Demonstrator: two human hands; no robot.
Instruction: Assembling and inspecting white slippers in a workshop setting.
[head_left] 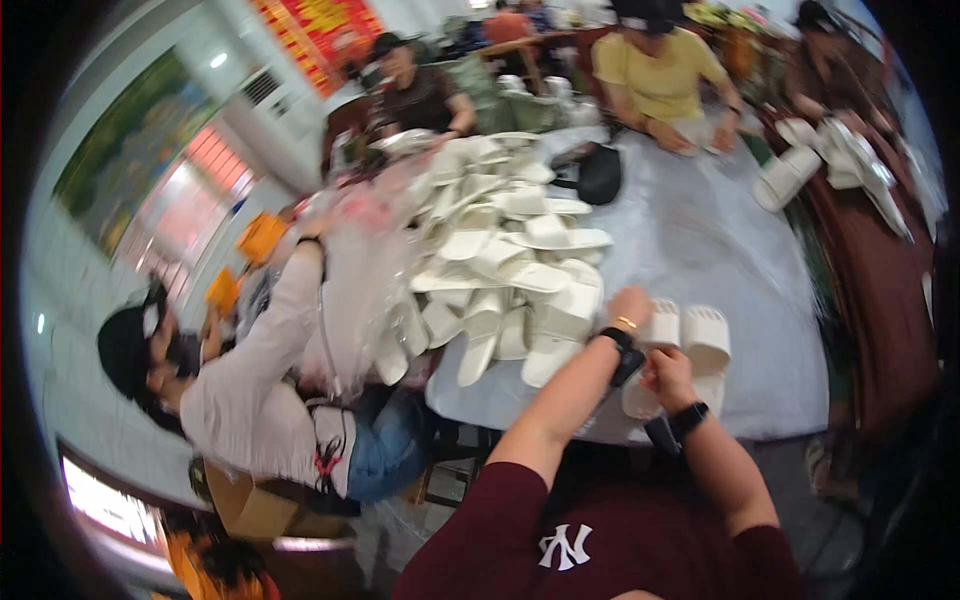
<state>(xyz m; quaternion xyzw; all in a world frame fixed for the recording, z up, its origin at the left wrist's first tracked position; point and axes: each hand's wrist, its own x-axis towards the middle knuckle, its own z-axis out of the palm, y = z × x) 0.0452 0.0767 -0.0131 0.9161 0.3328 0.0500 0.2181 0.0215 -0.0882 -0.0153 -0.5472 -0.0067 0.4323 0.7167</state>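
Note:
A pair of cream-white slide sandals lies near the table's front edge: the left slide (662, 326) and the right slide (707, 338). My left hand (630, 306) is beside the left slide's upper end; its fingers are blurred and partly hidden. Lower down, my right hand (668, 376) is closed with curled fingers, close against the pair. Whatever it pinches, if anything, is too small to make out. Dark bands circle both wrists. Left of my forearms rises a large heap of similar slides (487, 245).
A pale plastic sheet (745, 270) covers the table. Clear plastic bags (365, 285) lie left of the heap, where a person in a white sleeve (285, 330) reaches in. A black item (600, 175) sits behind. Other people work across the table; more slides (790, 175) lie at right.

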